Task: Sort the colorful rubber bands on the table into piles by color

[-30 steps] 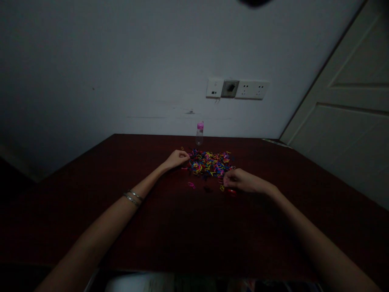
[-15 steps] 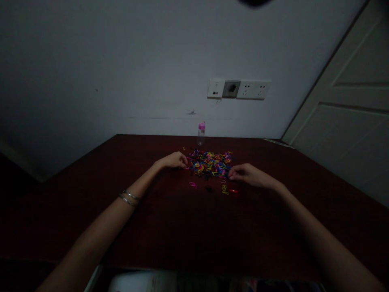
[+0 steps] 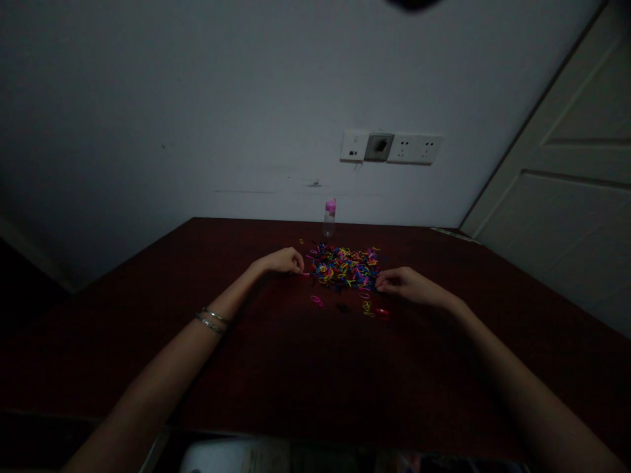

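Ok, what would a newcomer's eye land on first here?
Probably the heap of multicolored bands mid-table, between the left hand and the right hand. Next, the clear bottle with a pink top, upright behind the heap near the wall, and the silvery bangles on the left wrist.

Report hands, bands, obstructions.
Left hand at pile's left edge, fingers curled. Right hand at its right edge. Colorful bands heaped between. Clear bottle upright behind pile, nothing visible between hands and bands.
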### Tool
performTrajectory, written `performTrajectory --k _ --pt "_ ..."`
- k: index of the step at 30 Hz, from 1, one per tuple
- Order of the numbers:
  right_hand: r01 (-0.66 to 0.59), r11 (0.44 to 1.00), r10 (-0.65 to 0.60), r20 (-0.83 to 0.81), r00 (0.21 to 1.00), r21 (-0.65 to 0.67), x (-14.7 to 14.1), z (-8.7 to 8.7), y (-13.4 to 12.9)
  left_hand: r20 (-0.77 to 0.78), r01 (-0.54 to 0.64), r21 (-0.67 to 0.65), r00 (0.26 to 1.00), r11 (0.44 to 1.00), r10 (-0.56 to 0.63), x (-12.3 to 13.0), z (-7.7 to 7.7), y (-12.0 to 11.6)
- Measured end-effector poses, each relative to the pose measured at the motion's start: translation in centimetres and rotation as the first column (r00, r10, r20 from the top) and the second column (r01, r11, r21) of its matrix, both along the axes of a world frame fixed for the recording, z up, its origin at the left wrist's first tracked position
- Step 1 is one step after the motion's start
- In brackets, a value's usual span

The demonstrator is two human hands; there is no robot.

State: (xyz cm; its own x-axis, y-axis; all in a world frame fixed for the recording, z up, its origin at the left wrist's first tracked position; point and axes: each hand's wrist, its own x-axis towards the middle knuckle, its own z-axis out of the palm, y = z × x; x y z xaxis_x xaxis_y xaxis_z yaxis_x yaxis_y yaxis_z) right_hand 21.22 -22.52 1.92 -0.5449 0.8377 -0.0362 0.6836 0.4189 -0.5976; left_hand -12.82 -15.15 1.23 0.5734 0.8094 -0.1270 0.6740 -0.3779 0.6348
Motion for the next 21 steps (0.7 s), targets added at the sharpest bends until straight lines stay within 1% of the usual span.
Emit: performTrajectory --k 6,12,15,17,19,21 --pt "-0.021 0.999 0.021 0.010 1.000 0.026 0.2 -0.3 0.2 0.021 0.022 0.011 1.000 1.000 -0.022 -0.1 -0.3 -0.1" --pt "-0.027 0.999 0.027 0.006 1.000 0.036 0.4 -0.6 0.5 -0.017 0.008 0.018 1.000 1.000 -0.008 -0.3 -0.1 0.2" --pt "-0.034 0.999 0.034 -0.005 0.999 0.041 0.5 -0.7 0.5 0.009 0.005 0.023 1.000 1.000 -0.006 -0.2 0.5 0.1" --pt "-0.027 0.998 0.027 -0.004 1.000 0.050 0.6 -0.8 0.6 0.038 0.016 0.020 0.999 1.000 -0.017 0.0 1.3 -0.3" --pt "-0.015 0.997 0.014 0.015 1.000 0.070 0.7 -0.9 0.7 0.064 0.049 -0.008 0.997 0.999 -0.049 0.4 2.2 -1.0" --pt "0.002 0.996 -0.005 0.032 0.999 0.094 0.8 -1.0 0.8 0.064 0.113 -0.060 0.992 0.992 -0.109 1.1 3.1 -1.8"
